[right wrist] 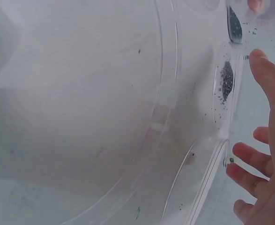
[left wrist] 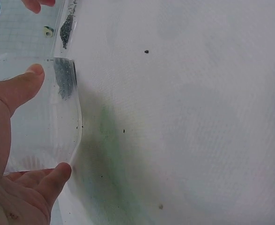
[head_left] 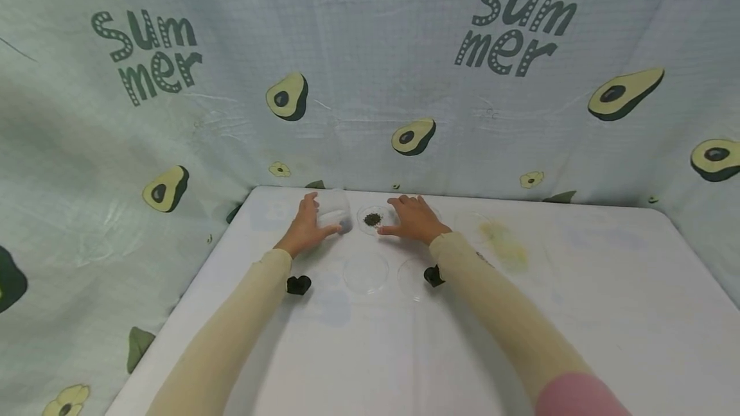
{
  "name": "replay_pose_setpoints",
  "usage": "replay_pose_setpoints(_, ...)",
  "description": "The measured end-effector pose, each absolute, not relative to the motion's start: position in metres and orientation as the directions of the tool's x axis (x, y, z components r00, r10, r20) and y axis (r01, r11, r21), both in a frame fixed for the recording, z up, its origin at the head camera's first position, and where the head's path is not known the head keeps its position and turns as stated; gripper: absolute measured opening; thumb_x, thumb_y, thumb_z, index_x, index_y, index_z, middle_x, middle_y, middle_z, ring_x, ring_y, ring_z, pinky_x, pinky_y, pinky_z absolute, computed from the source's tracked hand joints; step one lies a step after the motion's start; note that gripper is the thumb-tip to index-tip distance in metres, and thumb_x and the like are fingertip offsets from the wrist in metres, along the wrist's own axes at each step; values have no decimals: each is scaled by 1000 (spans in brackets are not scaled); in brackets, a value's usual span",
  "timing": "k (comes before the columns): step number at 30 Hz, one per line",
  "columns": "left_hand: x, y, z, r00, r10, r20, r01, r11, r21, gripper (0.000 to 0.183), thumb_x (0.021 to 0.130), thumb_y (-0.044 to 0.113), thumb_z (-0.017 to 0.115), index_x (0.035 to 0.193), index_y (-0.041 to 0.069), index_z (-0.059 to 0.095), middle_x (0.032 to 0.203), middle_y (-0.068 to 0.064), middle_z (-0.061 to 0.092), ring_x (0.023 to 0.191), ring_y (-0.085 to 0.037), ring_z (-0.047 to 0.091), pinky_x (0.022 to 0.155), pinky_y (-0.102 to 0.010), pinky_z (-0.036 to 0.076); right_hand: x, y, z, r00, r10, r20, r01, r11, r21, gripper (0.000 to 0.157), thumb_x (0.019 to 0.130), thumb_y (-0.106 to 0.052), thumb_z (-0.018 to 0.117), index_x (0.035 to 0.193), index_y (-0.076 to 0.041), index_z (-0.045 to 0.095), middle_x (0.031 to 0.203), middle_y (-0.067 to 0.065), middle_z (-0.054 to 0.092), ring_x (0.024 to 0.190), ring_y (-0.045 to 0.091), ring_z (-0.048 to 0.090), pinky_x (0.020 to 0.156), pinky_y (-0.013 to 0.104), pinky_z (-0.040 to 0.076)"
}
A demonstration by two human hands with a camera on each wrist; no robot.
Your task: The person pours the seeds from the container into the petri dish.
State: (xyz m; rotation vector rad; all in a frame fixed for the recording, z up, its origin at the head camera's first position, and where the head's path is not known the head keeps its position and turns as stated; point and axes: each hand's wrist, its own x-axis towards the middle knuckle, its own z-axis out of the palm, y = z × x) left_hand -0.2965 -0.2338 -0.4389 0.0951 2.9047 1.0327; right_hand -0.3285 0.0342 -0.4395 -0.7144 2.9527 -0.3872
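Observation:
My left hand [head_left: 306, 228] grips a clear plastic container [left wrist: 39, 117], thumb on one side and fingers on the other. Dark granules [left wrist: 65, 77] lie gathered in one end of it. Just to its right sits a shallow clear dish [head_left: 361, 226] with a small heap of dark granules [head_left: 372, 219] in the middle. Over that dish's right side hovers my right hand [head_left: 413, 218], fingers spread and thumb toward the heap. The right wrist view shows nothing between the fingers of this hand [right wrist: 263, 159]. Another clear dish [head_left: 435, 212] is partly hidden behind it.
Two more clear round dishes, one at the left [head_left: 366, 273] and one at the right [head_left: 409, 278], lie nearer on the white table [head_left: 358, 364]. A few stray dark specks [left wrist: 146, 51] dot the surface. A printed cloth [head_left: 347, 37] hangs along the table's back edge.

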Motion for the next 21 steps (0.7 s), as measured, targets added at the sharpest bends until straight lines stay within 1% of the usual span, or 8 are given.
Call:
replay_pose_setpoints(6,-297,-235,-439,-995,80,-58,25,772,636,101,86,41,71,152,11,1,150,-23,25,138,-40,35,112,-55,33,-319,37,-435,-880,-475,-27,-446,843,-301,86,81,-60,67,146,-10,41,146,14,46,138,32,42,121,52,18)
replay_pose_setpoints(16,-298,-235,-438,-995,91,-49,39,768,639,102,86,39,72,152,8,1,149,-24,25,138,-40,35,112,-55,33,-309,40,-436,-873,-486,-30,-456,838,-298,87,80,-62,67,147,-12,40,148,12,44,140,28,38,122,47,18)
replay_pose_setpoints(18,-298,-235,-439,-995,92,-50,39,767,640,102,86,39,72,152,9,1,149,-24,24,138,-40,34,112,-55,33,-307,41,-436,-868,-497,-27,-468,834,-293,87,81,-62,67,147,-12,40,148,12,43,140,28,38,121,47,20)
replay_pose_setpoints(21,-298,-235,-439,-994,93,-55,36,766,642,102,86,40,71,152,10,0,150,-24,23,139,-39,34,112,-55,33,-303,43,-436,-861,-509,-24,-479,824,-302,87,81,-61,67,147,-13,39,149,12,43,139,29,39,118,47,28)
